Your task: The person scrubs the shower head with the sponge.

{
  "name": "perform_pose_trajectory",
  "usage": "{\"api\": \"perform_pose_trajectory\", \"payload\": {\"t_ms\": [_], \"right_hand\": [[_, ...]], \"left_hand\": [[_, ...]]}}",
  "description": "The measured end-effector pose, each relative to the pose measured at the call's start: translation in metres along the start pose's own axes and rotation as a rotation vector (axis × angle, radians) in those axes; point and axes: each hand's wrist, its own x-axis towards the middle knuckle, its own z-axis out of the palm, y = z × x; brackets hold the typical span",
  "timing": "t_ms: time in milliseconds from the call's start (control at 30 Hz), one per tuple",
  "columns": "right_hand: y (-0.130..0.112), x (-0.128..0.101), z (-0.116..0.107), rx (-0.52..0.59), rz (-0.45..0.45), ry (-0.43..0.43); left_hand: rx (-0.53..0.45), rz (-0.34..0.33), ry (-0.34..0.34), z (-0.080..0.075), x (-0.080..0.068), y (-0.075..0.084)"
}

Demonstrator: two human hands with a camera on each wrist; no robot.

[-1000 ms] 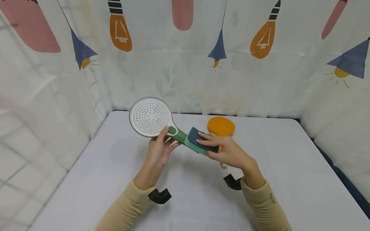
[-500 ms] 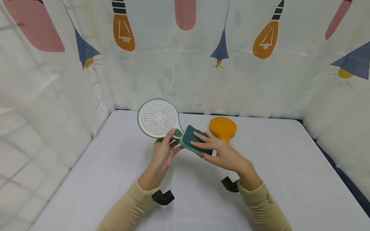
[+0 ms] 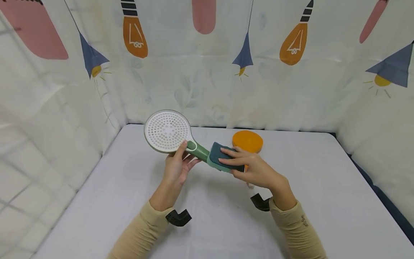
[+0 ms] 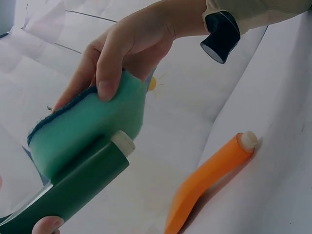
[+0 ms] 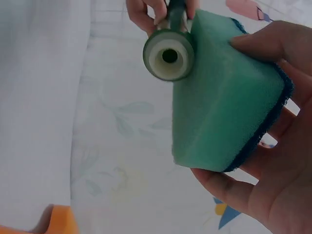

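Observation:
A hand shower with a round white nozzle face and green handle [image 3: 201, 152] is held up over the table. My left hand [image 3: 176, 167] grips it at the neck, thumb on the front near the green button. In my right hand [image 3: 255, 169] is a sponge [image 3: 223, 157], light green with a dark blue scouring layer. Its light green side lies along the handle, near the handle's end. The right wrist view shows the hollow white end fitting [image 5: 168, 57] beside the sponge [image 5: 219, 97], with thumb and fingers around the sponge's edges.
An orange hand shower [image 3: 247, 141] lies on the white table behind my right hand; its handle [image 4: 209, 175] ends in a white fitting. Patterned cloth walls [image 3: 207, 86] stand behind the table and along both sides.
Half a second ago the sponge sat farther up the handle, near the green button. Now it is lower, toward the handle's end, about where it was one second ago.

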Motion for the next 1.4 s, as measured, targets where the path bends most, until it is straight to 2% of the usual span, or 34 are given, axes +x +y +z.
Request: {"api": "perform_pose_trajectory", "payload": {"t_ms": [233, 400, 633, 800, 1000, 1200, 1400], "right_hand": [[-0.003, 0.009, 0.018, -0.058, 0.047, 0.073], [-0.003, 0.012, 0.024, -0.053, 0.083, 0.090], [-0.001, 0.007, 0.012, -0.011, 0.062, 0.013], [0.001, -0.001, -0.003, 0.033, 0.089, -0.049], [0.006, -0.007, -0.013, 0.022, 0.098, -0.025], [0.007, -0.007, -0.012, -0.017, 0.093, -0.003], [0.007, -0.004, -0.008, -0.023, 0.045, 0.028]], "left_hand": [[0.084, -0.019, -0.045, 0.005, -0.006, -0.014], [0.090, -0.047, -0.057, 0.006, -0.007, -0.019], [0.057, -0.027, -0.008, 0.002, 0.001, -0.009], [0.063, -0.048, 0.003, -0.002, 0.006, -0.004], [0.089, -0.029, -0.032, -0.007, 0.011, 0.003], [0.124, -0.008, -0.110, -0.010, 0.011, 0.009], [0.162, 0.007, -0.109, -0.011, 0.012, 0.012]]}}
